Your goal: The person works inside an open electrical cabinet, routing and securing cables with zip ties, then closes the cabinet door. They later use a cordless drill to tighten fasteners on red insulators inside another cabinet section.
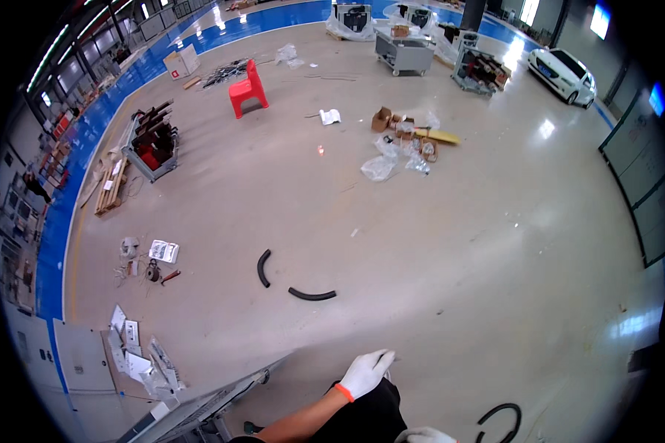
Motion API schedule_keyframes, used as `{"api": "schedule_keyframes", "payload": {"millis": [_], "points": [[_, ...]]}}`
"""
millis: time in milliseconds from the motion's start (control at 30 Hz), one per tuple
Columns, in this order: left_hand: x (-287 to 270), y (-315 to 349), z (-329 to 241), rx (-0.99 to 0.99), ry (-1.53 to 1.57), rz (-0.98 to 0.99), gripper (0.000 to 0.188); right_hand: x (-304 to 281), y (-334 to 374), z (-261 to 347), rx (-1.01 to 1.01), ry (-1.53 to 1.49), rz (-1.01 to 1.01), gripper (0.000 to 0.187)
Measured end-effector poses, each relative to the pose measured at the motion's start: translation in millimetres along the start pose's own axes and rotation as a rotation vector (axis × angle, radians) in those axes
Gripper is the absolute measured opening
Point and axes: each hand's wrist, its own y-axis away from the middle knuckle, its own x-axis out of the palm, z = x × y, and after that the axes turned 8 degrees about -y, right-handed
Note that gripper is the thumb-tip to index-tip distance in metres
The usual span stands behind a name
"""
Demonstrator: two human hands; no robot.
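Observation:
My left hand (363, 375), in a white glove with an orange cuff, is over my dark-trousered leg (355, 422). Its fingers are drawn together toward the right, and a small greyish bit shows at their tips, too small to name. Only the back of my right hand (426, 435), also gloved in white, shows at the lower edge; its fingers are hidden. To its right, curved black tubes (516, 422) lie on the floor. Left of my forearm stands a grey metal panel or frame (214, 399), seen nearly edge-on.
Two curved black tubes (312, 294) lie ahead. Metal plates (131, 362) and tools (154, 272) are at left. Farther off are a red chair (248, 90), a bin (154, 151), cardboard and plastic wrap (380, 166), a metal cart (405, 53) and a white car (563, 74).

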Motion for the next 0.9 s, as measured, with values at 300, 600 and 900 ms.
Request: {"api": "schedule_keyframes", "payload": {"millis": [300,600,900], "points": [[-134,-175,-80,0.302,-0.098,0.091,0.038,-50,-166,256,0.093,0.367,0.051,0.032],[-380,-86,71,-0.268,0.475,-0.965,0.048,93,-423,407,0.362,0.817,0.432,0.035],[-563,-8,264,-0.519,0.539,-1.261,0.045,304,-631,375,0.359,1.014,0.154,0.037]]}}
